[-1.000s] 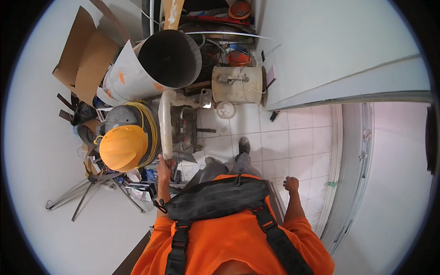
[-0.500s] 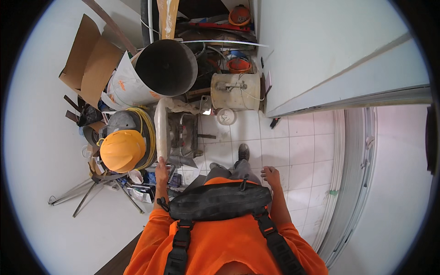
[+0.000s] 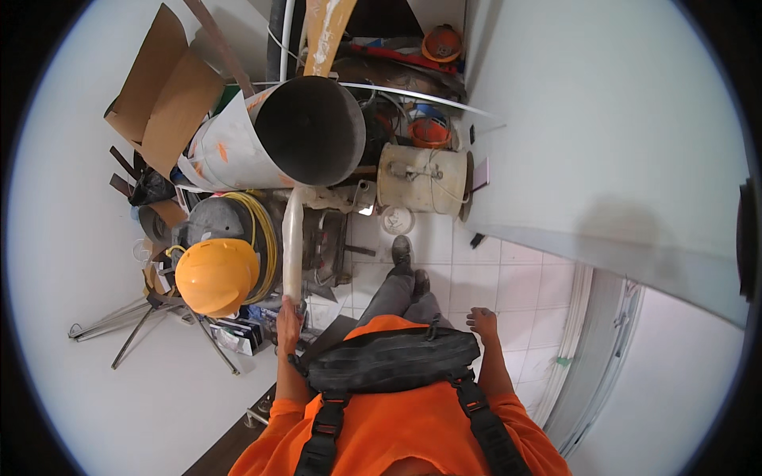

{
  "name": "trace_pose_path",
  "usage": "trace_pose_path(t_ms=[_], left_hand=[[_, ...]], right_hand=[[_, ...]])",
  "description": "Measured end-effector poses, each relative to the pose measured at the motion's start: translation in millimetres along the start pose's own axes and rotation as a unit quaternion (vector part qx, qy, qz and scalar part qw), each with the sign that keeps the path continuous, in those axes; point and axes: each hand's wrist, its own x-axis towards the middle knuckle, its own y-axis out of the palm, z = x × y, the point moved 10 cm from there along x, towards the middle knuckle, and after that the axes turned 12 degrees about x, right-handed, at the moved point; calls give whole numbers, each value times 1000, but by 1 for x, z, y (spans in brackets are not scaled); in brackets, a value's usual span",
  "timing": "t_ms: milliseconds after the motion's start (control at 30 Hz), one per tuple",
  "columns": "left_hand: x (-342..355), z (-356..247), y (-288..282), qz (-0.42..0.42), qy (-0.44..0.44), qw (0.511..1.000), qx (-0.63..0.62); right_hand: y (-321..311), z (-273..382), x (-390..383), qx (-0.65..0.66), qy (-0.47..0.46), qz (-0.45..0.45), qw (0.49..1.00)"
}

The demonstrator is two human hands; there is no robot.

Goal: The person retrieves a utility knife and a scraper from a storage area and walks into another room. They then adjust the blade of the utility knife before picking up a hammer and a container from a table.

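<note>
1. Head view, left hand: the left hand [image 3: 289,325] is closed on the near end of a long pale tube [image 3: 293,246], with the arm reaching forward from the lower edge.
2. Head view, the tube: it points away from the person, between a yellow coiled cable [image 3: 264,246] on its left and a dusty metal frame [image 3: 321,246] on its right. Its far end lies just below a wide, open-mouthed cylinder [image 3: 234,155] with a white, orange-marked outside.
3. Head view, right hand: the right hand [image 3: 481,321] holds nothing, its fingers loosely bent and apart, above the tiled floor [image 3: 476,282] and well apart from the tube.
4. Head view, left side: a yellow hard hat [image 3: 217,276] rests on a rounded grey machine [image 3: 214,218]. Bent cardboard [image 3: 159,99] stands behind, and thin metal legs [image 3: 133,335] spread near the wall.
5. Head view, ahead: a pale drum [image 3: 421,178] with a metal fitting stands beyond a small white tub [image 3: 396,220]. 2 round orange items [image 3: 442,44] sit farther back.
6. Head view, person: a black pouch [image 3: 393,361] lies across the orange top [image 3: 389,428]; 2 dark shoes [image 3: 402,252] are on the tiles.
</note>
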Motion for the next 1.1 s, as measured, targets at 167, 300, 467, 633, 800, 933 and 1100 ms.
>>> trace_pose_path(t_ms=[167, 300, 467, 633, 800, 933, 1100], left_hand=[[22, -44, -26, -137, 40, 987, 74], [29, -120, -52, -217, 26, 958, 187], [57, -175, -57, -318, 18, 922, 219], [114, -138, -2, -168, -106, 958, 206], [122, -119, 4, -203, -135, 929, 277], [122, -116, 7, -183, -119, 937, 274], [96, -107, 3, -261, -128, 909, 298]], right_hand=[[48, 65, 36, -75, -36, 11, 996], [105, 143, 66, -112, -96, 48, 988], [200, 236, 158, -49, -127, 93, 986], [352, 323, 297, -293, -223, 137, 920], [528, 386, 474, -349, -245, 280, 860], [585, 369, 526, -331, -123, 230, 907], [614, 377, 562, -250, -108, 118, 955]])
